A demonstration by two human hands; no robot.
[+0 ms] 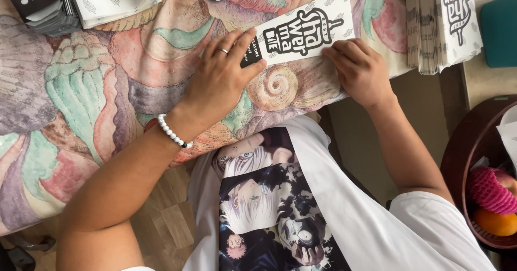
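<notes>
A long white paper sleeve with black lettering and a black end lies flat on a table covered with a shell-patterned cloth. My left hand, with a ring and a white bead bracelet, presses down on the sleeve's black left end, fingers spread. My right hand rests on the sleeve's lower right edge with fingers curled onto the paper. Neither hand lifts it.
Stacks of the same flat sleeves sit at the top left and top right. A dark round basket at the right holds fruit, one in pink foam net. A teal object lies at the far right.
</notes>
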